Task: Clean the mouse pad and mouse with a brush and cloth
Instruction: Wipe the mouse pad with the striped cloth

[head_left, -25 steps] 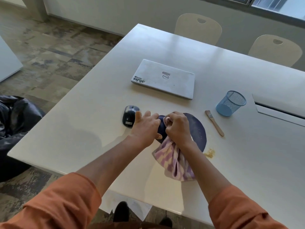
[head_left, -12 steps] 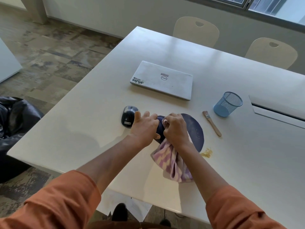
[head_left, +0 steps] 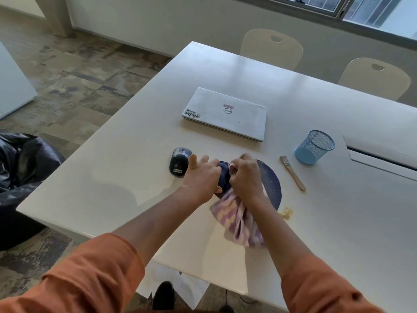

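A round dark blue mouse pad (head_left: 272, 184) lies on the white table (head_left: 126, 177), mostly covered by my hands. My right hand (head_left: 247, 177) grips a bunched pink-and-white striped cloth (head_left: 239, 222) and presses it on the pad's raised wrist rest (head_left: 224, 172). My left hand (head_left: 202, 177) rests on the pad's left edge with fingers spread flat, holding it down. A black mouse (head_left: 179, 164) sits just left of my left hand. A wooden-handled brush (head_left: 292, 172) lies on the table right of the pad.
A shut white laptop (head_left: 225, 114) lies beyond the pad. A blue mesh cup (head_left: 314, 146) stands at the right by the brush. Yellowish crumbs (head_left: 286, 213) lie by the pad's near right edge. Two chairs stand behind the table; a black beanbag (head_left: 20, 168) sits at the left.
Both hands stay on the pad; my right hand with the cloth has shifted only slightly over the wrist rest. The camera view has moved a little.
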A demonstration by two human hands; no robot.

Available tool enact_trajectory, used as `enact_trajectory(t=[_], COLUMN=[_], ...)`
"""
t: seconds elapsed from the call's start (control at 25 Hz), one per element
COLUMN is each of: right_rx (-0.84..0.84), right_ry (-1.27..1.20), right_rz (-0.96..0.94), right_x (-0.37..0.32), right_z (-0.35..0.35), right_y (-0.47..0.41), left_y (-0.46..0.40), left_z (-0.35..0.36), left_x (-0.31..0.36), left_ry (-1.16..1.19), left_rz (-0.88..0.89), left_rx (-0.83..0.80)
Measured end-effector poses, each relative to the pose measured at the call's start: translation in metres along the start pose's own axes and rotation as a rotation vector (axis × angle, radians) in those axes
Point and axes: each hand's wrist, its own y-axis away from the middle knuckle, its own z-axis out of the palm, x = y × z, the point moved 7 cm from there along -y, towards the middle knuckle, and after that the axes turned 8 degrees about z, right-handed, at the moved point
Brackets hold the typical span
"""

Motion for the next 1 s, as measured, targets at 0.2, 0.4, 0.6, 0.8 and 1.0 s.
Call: enact_trajectory(t=[0.2, 0.4, 0.6, 0.8, 1.0], right_rx=[-0.05, 0.042, 0.108, 0.074, 0.041], right_ry=[-0.007, 0.02, 0.189, 0.168, 0.18], right_rz=[-0.063, 0.05, 0.133, 0.185, 0.29], right_x=[0.001, -0.001, -0.002, 0.003, 0.008], right_z=[-0.002, -0.001, -0.011, -0.023, -0.023], right_y=[0.054, 0.065, 0.083, 0.046, 0.05], left_y=[-0.01, -0.022, -0.032, -0.037, -0.04], left_z=[-0.006, -0.007, 0.0, 0.005, 0.008], left_x=[0.004, 0.008, 0.015, 0.012, 0.013], left_ry=[-0.057, -0.027, 0.009, 0.006, -0.055], left_rz=[0.011, 0.04, 0.119, 0.173, 0.235], left_rx=[-0.052, -0.091, -0.15, -0.174, -0.224])
